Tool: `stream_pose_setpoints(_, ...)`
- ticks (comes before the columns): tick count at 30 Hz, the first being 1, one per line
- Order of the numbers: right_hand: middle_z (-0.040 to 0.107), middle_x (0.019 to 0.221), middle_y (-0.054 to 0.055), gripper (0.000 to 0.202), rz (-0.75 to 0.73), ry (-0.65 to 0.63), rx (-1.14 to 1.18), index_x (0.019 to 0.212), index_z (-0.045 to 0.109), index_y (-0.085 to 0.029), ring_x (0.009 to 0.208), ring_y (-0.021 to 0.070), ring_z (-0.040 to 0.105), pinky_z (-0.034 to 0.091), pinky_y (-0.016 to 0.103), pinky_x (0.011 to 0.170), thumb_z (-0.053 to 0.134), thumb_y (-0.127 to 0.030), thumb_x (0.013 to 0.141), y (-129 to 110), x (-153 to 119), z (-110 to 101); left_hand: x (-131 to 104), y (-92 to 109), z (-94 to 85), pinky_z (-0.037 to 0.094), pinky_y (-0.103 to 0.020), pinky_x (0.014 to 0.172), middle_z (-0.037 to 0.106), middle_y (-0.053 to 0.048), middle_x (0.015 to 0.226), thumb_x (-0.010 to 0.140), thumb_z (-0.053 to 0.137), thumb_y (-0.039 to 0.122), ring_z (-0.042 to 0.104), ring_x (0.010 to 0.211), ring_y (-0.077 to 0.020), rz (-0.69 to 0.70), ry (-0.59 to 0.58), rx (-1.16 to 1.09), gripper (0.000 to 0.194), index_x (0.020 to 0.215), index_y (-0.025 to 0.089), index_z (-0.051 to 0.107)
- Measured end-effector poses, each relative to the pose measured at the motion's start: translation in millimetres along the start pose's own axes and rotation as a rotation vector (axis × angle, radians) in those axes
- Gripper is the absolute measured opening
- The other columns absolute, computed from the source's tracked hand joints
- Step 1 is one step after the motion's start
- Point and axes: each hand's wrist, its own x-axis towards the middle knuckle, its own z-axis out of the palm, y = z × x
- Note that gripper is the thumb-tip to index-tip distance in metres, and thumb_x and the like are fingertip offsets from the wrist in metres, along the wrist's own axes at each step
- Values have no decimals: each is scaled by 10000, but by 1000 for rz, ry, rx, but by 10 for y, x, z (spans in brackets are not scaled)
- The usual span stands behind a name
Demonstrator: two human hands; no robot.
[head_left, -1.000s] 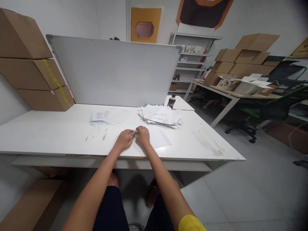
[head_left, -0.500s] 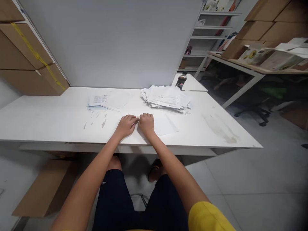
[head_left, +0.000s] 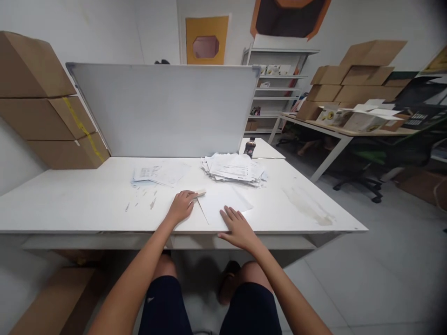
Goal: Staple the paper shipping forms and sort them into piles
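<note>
My left hand (head_left: 182, 206) is closed around one end of a small, flat, beige piece (head_left: 200, 192), whose exact kind I cannot make out. The piece lies across the upper left corner of some white paper (head_left: 218, 201) on the desk. My right hand (head_left: 238, 228) is open, fingers spread and palm down. Its fingertips reach over the near part of the same paper, and the thumb points left near the desk's front edge.
A messy pile of printed sheets (head_left: 233, 167) lies behind the paper, and a few thinner sheets (head_left: 153, 173) lie to the left. A dark bottle (head_left: 249, 147) stands beyond. A whiteboard (head_left: 164, 111) rises at the back of the white desk (head_left: 84, 200), with cardboard boxes (head_left: 45, 116) at left.
My right hand has come away from the left and opened, moving right and nearer me. The beige piece now shows in my left hand. My view has tilted up.
</note>
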Motion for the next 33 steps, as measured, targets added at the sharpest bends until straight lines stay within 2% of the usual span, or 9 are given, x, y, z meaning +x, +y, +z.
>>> stream_pose_setpoints(4, 670, 1199, 106, 400, -18, 72, -158, 1161, 651, -254, 1052, 252, 606, 439, 381, 842, 437, -96, 862, 15, -431, -132, 16, 16, -8, 446, -432, 941, 601, -99, 1195, 856, 500, 127, 530, 1121, -259, -5, -3, -46, 428, 1263, 222, 592)
stream_pose_setpoints(7, 723, 988, 90, 390, 34, 340, -227, 1070, 680, -260, 881, 230, 638, 438, 367, 763, 393, -88, 870, 131, -508, -439, 22, 17, 3, 446, -430, 941, 602, -96, 1196, 858, 498, 128, 535, 1116, -256, -14, 4, -68, 416, 1248, 232, 599)
stream_pose_setpoints(11, 704, 1027, 115, 393, 178, 936, -317, 1139, 657, -241, 948, 253, 635, 428, 417, 835, 341, -174, 916, 391, -230, -892, 19, 22, 28, 443, -415, 931, 609, -89, 1191, 868, 490, 126, 534, 1120, -251, -3, 16, -68, 399, 1240, 224, 596)
stream_pose_setpoints(14, 682, 1061, 155, 409, 219, 1112, -341, 1131, 663, -209, 1043, 293, 609, 401, 472, 884, 299, -249, 950, 603, 290, -1051, 20, 27, 43, 442, -405, 928, 601, -81, 1204, 876, 477, 123, 532, 1120, -245, -1, 15, -75, 408, 1253, 239, 584)
stream_pose_setpoints(20, 648, 1180, 167, 408, 294, 866, -212, 1148, 653, -168, 1190, 282, 508, 327, 505, 1003, 318, -161, 915, 901, 1486, -623, 2, 30, 82, 426, -427, 968, 569, -106, 1276, 844, 484, 93, 511, 1166, -261, -48, 19, -91, 481, 1309, 206, 538)
stream_pose_setpoints(24, 622, 1220, 216, 409, 392, 397, -80, 1170, 626, -91, 1169, 287, 522, 361, 492, 998, 378, -117, 846, 938, 1778, -31, -36, 14, 100, 444, -409, 930, 591, -103, 1191, 836, 483, 82, 531, 1113, -250, -16, 16, -109, 442, 1250, 213, 568)
stream_pose_setpoints(26, 577, 1295, 231, 424, 391, 347, -43, 1202, 602, -67, 1211, 296, 500, 336, 508, 1029, 368, -146, 858, 907, 1835, 129, -38, 13, 111, 453, -397, 894, 590, -106, 1134, 829, 469, 54, 539, 1063, -244, 19, 4, -89, 423, 1209, 203, 581)
stream_pose_setpoints(30, 590, 1300, 182, 442, 192, 463, 64, 1227, 590, -96, 1216, 272, 505, 331, 449, 1054, 301, -218, 915, 494, 2092, 98, 16, 43, 152, 461, -385, 837, 575, -110, 1042, 803, 439, -5, 535, 990, -242, 23, -21, -38, 385, 1102, 183, 595)
stream_pose_setpoints(33, 650, 1204, 143, 412, 18, 203, 150, 1186, 618, -142, 1133, 248, 560, 376, 362, 997, 315, -304, 960, -199, 2457, 69, 60, 48, 207, 467, -396, 814, 565, -115, 1008, 798, 439, 1, 533, 972, -255, -8, -41, -20, 346, 1058, 169, 592)
